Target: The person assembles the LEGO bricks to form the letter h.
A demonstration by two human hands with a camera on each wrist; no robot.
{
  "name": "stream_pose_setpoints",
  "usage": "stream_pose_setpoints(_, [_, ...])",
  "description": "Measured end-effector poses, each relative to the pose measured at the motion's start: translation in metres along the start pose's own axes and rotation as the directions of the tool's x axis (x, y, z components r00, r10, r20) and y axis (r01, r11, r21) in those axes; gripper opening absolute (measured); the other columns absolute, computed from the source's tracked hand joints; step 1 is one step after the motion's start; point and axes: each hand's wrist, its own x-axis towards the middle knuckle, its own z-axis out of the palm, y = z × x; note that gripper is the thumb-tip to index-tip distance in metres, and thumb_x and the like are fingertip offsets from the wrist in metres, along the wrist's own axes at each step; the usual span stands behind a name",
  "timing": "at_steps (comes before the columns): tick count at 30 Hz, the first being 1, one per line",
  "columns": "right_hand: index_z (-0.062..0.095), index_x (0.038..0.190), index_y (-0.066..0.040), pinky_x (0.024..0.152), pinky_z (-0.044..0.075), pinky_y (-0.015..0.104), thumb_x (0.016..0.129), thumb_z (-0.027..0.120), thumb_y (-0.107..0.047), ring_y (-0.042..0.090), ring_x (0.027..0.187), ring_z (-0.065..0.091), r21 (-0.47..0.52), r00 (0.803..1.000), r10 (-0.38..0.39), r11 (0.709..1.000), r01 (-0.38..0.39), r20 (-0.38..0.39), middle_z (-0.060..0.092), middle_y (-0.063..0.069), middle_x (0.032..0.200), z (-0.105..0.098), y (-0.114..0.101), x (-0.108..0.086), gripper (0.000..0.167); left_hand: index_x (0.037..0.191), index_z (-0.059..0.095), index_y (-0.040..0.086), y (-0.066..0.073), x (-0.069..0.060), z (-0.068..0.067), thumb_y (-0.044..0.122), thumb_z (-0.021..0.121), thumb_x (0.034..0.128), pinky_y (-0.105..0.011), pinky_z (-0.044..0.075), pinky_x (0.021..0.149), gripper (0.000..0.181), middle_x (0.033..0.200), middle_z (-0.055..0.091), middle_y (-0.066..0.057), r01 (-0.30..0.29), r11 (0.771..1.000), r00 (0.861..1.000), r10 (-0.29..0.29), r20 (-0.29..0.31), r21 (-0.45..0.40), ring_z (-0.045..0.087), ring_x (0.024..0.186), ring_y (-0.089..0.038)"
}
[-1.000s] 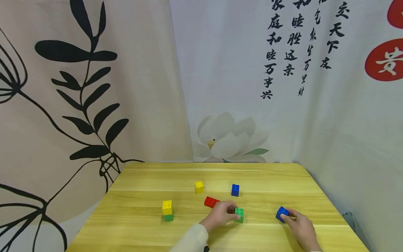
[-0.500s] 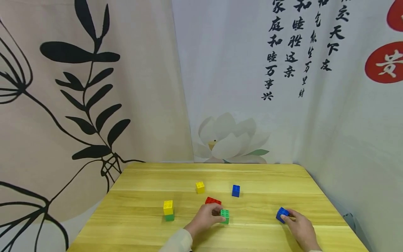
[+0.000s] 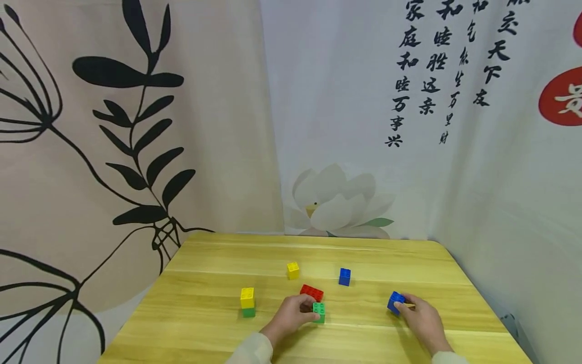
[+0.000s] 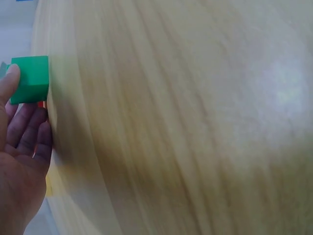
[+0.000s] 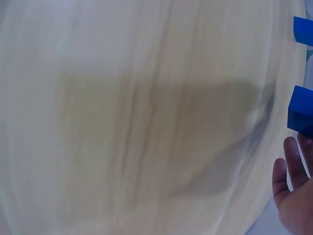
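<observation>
1. Here's the left hand (image 3: pixel 291 314), pinching the green block (image 3: pixel 319 312) just in front of the red block (image 3: pixel 311 292); a careless nudge could knock the red askew.
2. Over to the right hand (image 3: pixel 423 318), gripping a tilted blue block (image 3: pixel 395 303); a loose hold might let it twist free.
3. The yellow-on-green stack (image 3: pixel 247 299) stands upright; a sweeping left sleeve (image 3: pixel 253 349) could topple it.
4. Farther back, 1 yellow block (image 3: pixel 293 271) and a 2nd blue block (image 3: pixel 345 277) sit on the wood-grain table (image 3: pixel 386 260).
5. Beyond, pale hangings (image 3: pixel 241 151) show black plants (image 3: pixel 109 71), a white lotus (image 3: pixel 336 207), brushed characters (image 3: pixel 410 61).
</observation>
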Motion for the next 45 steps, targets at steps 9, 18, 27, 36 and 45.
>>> stream_pose_setpoints(9, [0.057, 0.133, 0.006, 0.083, 0.051, 0.052, 0.097, 0.065, -0.029, 0.036, 0.103, 0.063, 0.042, 1.0, -0.029, 0.999, 0.028, 0.013, 0.062, 0.025, 0.124, 0.012, -0.032, 0.006, 0.051, 0.109, 0.071, 0.011, 0.0, 0.001, -0.001, 0.018, 0.081, 0.0833, -0.032, 0.053, 0.081, 0.029, 0.096, 0.067, 0.007, 0.012, 1.0, 1.0, -0.012, -0.011, 0.0, 0.061, 0.088, -0.012])
stream_pose_setpoints(18, [0.062, 0.129, 0.004, 0.079, 0.053, 0.045, 0.094, 0.07, -0.021, 0.027, 0.096, 0.064, 0.059, 0.994, -0.11, 0.992, 0.108, 0.021, 0.068, 0.017, 0.114, 0.032, -0.059, 0.01, 0.044, 0.107, 0.071, 0.01, 0.0, 0.001, -0.002, 0.017, 0.081, 0.0833, -0.029, 0.053, 0.079, 0.026, 0.095, 0.067, 0.007, -0.008, 1.0, 1.0, 0.008, -0.014, -0.004, 0.061, 0.086, -0.011])
stream_pose_setpoints(27, [0.065, 0.126, 0.001, 0.077, 0.054, 0.042, 0.093, 0.071, -0.022, 0.027, 0.097, 0.064, 0.11, 0.986, -0.158, 0.982, 0.152, 0.044, 0.068, 0.011, 0.111, 0.049, -0.077, 0.008, 0.041, 0.106, 0.071, 0.011, 0.0, 0.001, -0.001, 0.017, 0.081, 0.0833, -0.031, 0.053, 0.08, 0.026, 0.094, 0.066, 0.008, 0.029, 1.0, 0.999, -0.029, -0.014, -0.008, 0.06, 0.086, -0.011])
stream_pose_setpoints(36, [0.066, 0.125, -0.004, 0.077, 0.056, 0.041, 0.091, 0.073, -0.02, 0.026, 0.098, 0.064, 0.198, 0.97, -0.224, 0.959, 0.203, 0.095, 0.068, 0.011, 0.116, 0.066, -0.096, 0.002, 0.039, 0.11, 0.071, 0.01, 0.0, -0.004, 0.0, 0.015, 0.082, 0.0816, -0.035, 0.053, 0.085, 0.031, 0.098, 0.068, 0.007, 0.009, 1.0, 1.0, -0.009, -0.028, 0.028, 0.062, 0.09, -0.012])
stream_pose_setpoints(45, [0.065, 0.125, -0.002, 0.074, 0.056, 0.038, 0.092, 0.072, -0.021, 0.027, 0.099, 0.063, 0.238, 0.943, -0.287, 0.94, 0.243, 0.17, 0.066, 0.013, 0.118, 0.076, -0.112, 0.0, 0.039, 0.107, 0.072, 0.012, 0.001, -0.003, 0.0, 0.014, 0.082, 0.0814, -0.039, 0.053, 0.087, 0.027, 0.098, 0.068, 0.008, 0.018, 1.0, 1.0, -0.018, -0.017, 0.021, 0.062, 0.092, -0.013])
